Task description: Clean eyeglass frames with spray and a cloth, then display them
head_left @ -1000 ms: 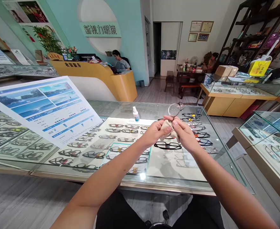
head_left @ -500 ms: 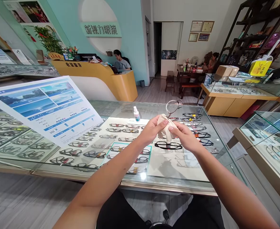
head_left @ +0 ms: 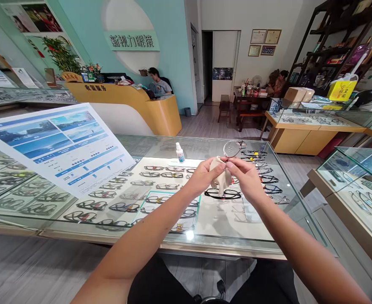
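Above the glass counter my left hand (head_left: 207, 174) is closed on a cream cleaning cloth (head_left: 221, 180), whose lower end hangs down. My right hand (head_left: 245, 174) pinches a pair of thin-rimmed eyeglasses (head_left: 226, 153) beside the cloth. One round lens rim sticks up beyond my fingers; the other side is hidden by the cloth and hands. Below the cloth, a black pair of glasses (head_left: 223, 194) lies in the display. A small white spray bottle (head_left: 180, 153) stands upright on the counter, left of my hands.
The glass display counter (head_left: 230, 240) holds several rows of spectacles. A printed sheet (head_left: 62, 147) slants up at the left. Farther back are a yellow reception desk (head_left: 163, 114) with a seated person (head_left: 158, 84), and another person (head_left: 279, 82) by a dark table. More showcases (head_left: 359, 185) stand at the right.
The eyeglasses have tipped lower and a little to the right. My right fingers have shifted up to pinch the frame near the raised rim. The cloth stays in my left hand.
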### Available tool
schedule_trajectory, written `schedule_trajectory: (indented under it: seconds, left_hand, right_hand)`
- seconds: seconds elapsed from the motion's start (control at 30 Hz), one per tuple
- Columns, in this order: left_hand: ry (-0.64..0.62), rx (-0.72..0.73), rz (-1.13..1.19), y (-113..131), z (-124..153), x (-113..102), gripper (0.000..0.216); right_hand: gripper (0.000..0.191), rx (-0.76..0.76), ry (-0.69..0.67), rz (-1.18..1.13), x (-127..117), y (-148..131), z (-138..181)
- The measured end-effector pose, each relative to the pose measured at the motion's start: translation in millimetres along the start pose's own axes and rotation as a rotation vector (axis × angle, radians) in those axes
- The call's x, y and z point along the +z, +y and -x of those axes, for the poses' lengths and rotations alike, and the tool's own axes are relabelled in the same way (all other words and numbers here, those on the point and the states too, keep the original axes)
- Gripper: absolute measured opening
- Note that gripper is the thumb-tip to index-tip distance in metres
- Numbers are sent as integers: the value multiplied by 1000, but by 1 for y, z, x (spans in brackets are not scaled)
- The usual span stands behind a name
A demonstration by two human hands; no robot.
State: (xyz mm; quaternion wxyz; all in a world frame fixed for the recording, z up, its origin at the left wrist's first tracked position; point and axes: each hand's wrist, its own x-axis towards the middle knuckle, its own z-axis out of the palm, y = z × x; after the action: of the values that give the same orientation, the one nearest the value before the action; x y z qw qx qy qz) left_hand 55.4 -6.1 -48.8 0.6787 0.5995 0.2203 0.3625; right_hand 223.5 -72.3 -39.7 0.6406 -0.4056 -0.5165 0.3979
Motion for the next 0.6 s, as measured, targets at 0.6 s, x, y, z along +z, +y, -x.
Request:
schedule_trajectory:
  seconds: [0.6]
  left_hand:
    - [-101, -101, 113, 1, 2, 5, 61]
  right_hand:
    - [26, -10, 17, -13, -6, 9, -3]
